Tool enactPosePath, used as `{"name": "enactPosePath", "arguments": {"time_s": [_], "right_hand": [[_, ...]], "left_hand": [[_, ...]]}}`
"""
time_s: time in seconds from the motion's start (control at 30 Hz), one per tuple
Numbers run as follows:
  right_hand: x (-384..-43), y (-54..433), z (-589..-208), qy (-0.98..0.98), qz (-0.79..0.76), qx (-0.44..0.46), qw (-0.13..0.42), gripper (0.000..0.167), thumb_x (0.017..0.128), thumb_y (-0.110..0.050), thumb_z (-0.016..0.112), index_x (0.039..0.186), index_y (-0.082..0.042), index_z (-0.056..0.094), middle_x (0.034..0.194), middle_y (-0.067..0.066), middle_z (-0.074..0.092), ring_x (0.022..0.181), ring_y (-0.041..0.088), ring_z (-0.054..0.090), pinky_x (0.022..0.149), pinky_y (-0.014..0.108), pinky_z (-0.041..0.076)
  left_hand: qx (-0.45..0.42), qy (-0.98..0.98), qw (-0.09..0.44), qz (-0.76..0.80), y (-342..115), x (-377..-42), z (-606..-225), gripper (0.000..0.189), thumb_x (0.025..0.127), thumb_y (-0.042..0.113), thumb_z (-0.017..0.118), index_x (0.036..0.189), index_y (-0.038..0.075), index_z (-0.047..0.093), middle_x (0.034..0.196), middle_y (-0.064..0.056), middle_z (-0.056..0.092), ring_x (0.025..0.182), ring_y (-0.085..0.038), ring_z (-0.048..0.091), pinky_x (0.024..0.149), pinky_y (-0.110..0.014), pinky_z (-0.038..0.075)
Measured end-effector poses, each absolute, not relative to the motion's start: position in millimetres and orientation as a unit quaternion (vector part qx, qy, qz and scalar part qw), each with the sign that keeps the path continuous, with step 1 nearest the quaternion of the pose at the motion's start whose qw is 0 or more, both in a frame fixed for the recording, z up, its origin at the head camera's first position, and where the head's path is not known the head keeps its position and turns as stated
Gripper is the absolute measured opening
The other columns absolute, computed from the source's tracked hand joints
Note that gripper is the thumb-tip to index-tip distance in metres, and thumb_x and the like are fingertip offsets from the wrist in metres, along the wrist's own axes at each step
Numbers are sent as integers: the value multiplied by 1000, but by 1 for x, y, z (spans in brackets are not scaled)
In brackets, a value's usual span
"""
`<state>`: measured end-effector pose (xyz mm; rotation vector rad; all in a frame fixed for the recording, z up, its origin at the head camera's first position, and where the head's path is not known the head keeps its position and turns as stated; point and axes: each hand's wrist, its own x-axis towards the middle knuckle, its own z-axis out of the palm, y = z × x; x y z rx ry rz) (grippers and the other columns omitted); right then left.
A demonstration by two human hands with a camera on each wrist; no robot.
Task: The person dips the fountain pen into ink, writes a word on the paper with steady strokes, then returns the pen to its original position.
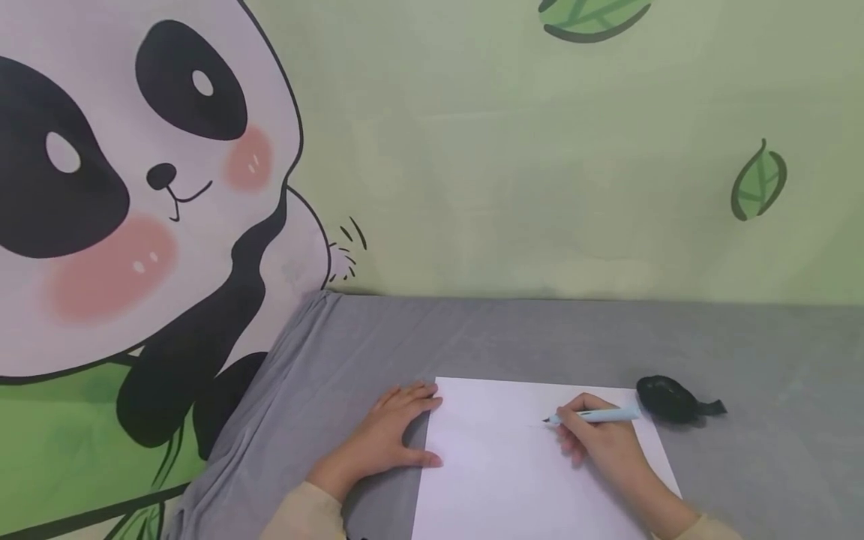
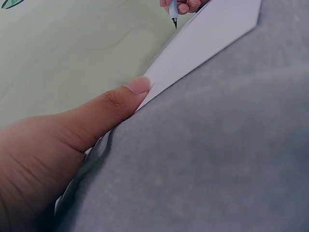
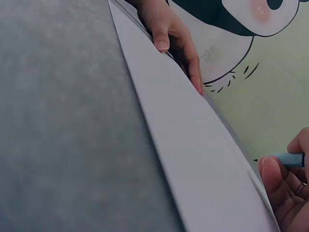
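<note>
A sheet of white paper (image 1: pixel 499 480) lies on a grey cloth. My left hand (image 1: pixel 388 431) rests at its left edge, fingers spread, with thumb and fingertips touching the margin. In the left wrist view the thumb (image 2: pixel 137 84) presses on the paper's border. My right hand (image 1: pixel 607 446) pinches a light blue pen (image 1: pixel 607 414) with a dark pointed tip, held over the upper right part of the sheet. A very faint mark shows near the tip. In the right wrist view, the pen (image 3: pixel 291 160) is partly cut off by the frame.
A dark, glossy, oval object (image 1: pixel 668 397) with a narrow tail lies by the paper's upper right corner. Grey cloth (image 1: pixel 486 337) covers the table back to a pale green wall (image 1: pixel 472 150), painted with a panda (image 1: pixel 202 247) and leaves.
</note>
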<state>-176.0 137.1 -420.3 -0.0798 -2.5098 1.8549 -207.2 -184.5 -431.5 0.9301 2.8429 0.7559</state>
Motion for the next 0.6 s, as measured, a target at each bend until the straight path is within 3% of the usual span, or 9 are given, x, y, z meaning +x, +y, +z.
{"name": "enactPosePath", "arguments": {"time_s": [0.6], "right_hand": [[-176,136,-427,-816,577,-17,27,16,92,-10,61,89,6,60,69,6,65,47,10,57,45,27,53]], "left_hand": [[302,921,28,245,-185,-206,-429,84,71,50,79,140,11,49,152,-5,42,146,-28,30,120,-54,17]]}}
